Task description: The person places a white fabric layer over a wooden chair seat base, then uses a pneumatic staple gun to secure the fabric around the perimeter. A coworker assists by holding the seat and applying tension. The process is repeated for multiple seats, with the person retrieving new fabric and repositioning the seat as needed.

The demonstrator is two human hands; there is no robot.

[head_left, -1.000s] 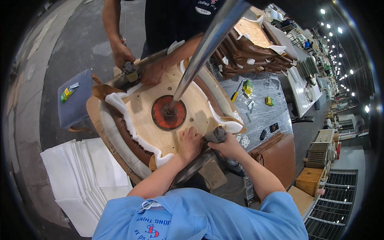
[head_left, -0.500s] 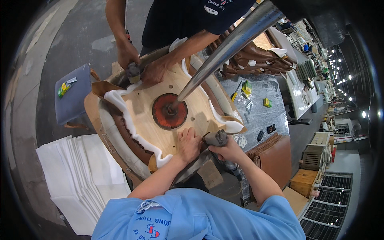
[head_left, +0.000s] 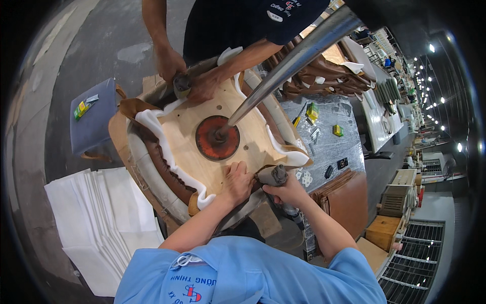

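A round-cornered pale wooden board (head_left: 177,133) sits inside a padded seat. White padding (head_left: 161,139) and a brown leather cover (head_left: 164,157) are folded along its rim. At the near edge my left hand (head_left: 239,183) presses down with bent fingers, holding the cover's edge, which it mostly hides. Beside it, my right hand (head_left: 288,190) grips a staple gun (head_left: 273,175), its nose at the board's near right edge. Opposite me, a co-worker's hands (head_left: 202,86) work at the far edge with another staple gun (head_left: 181,83).
A metal pole (head_left: 291,63) slants down to a red disc (head_left: 212,139) on the board. Staple boxes (head_left: 312,112) lie on a plastic-wrapped table (head_left: 331,147) at right. White sheets (head_left: 98,218) are stacked at left, near a blue-grey stool (head_left: 93,126). Brown leather pieces (head_left: 347,200) lie at right.
The seat and board have shifted slightly. The co-worker's hands and staple gun have moved to the right along the far edge. My hands stay almost in place.
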